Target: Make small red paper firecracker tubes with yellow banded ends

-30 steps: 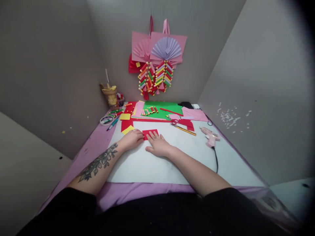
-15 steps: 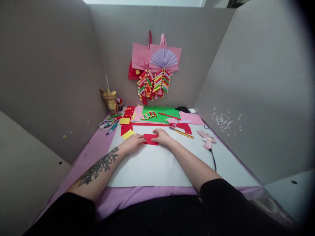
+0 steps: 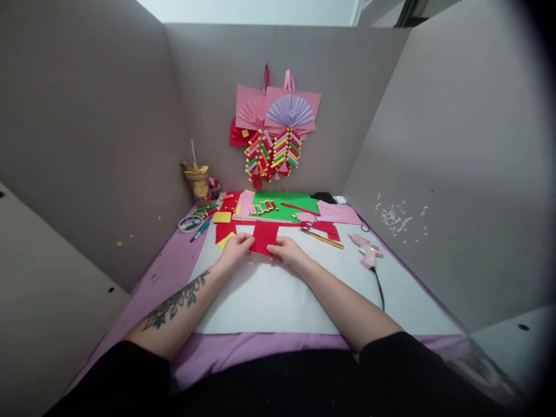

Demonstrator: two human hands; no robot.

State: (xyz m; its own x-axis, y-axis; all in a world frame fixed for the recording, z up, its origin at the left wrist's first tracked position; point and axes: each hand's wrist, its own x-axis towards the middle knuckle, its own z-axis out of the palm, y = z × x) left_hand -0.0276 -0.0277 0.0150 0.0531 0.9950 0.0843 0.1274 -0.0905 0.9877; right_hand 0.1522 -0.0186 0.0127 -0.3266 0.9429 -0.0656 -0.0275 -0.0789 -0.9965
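Observation:
A small red sheet of paper (image 3: 264, 238) is held between my two hands, over the white work surface (image 3: 269, 301). My left hand (image 3: 237, 247) pinches its left edge, with the thumb on top. On the right edge, my right hand (image 3: 288, 252) grips the lower corner between thumb and fingers. Just beyond the left hand lie a yellow paper piece (image 3: 226, 240) and more red paper (image 3: 225, 231). Red-handled scissors (image 3: 306, 225) rest past the right hand, close to a yellow pencil (image 3: 325, 239).
A pink glue gun (image 3: 367, 250) with a black cord lies at right. Green card (image 3: 299, 200) with several small paper rolls (image 3: 263, 207) is at the back. Tape (image 3: 190, 224) and pens sit at left, near a cup (image 3: 197, 182). Paper fan decorations (image 3: 290, 110) hang on the back panel.
The red paper, flat on the white surface under my fingers before, is now lifted and shows a taller face. Both hands have gone from pressing to pinching its sides. The view has tipped slightly up.

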